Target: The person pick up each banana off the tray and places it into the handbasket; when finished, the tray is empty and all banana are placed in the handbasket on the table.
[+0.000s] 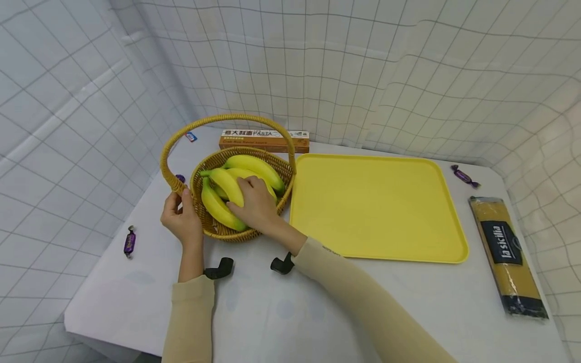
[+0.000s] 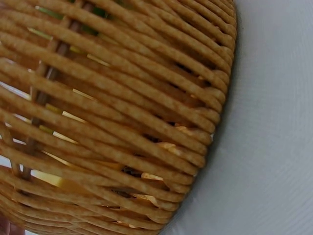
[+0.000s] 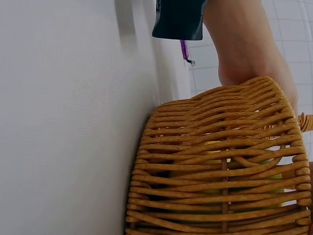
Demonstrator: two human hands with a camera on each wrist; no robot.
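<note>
On the left half of the table (image 1: 281, 312), the bananas (image 1: 229, 189) are sitting in a wicker basket (image 1: 213, 229), and the right hand (image 1: 255, 204) is reaching in over the near rim, fingers curling down onto the bunch. Looks like the grab is just getting going rather than a firm lift, though I can't see the fingertips well enough to call how tight it is. The left hand (image 1: 181, 217) is pinching the base of the basket's handle (image 1: 227, 119) on the left side, steadying it. Both wrist views are showing mostly basket weave, so no help there.

Just right of the basket, a yellow tray (image 1: 376, 206) is lying flat. Next move probably calls for closing properly round the bunch and lifting it clear of that handle arch. A pasta box (image 1: 263, 140) is lying behind the basket, a spaghetti packet (image 1: 506, 252) at far right, and wrapped candies (image 1: 129, 242) are scattered about.
</note>
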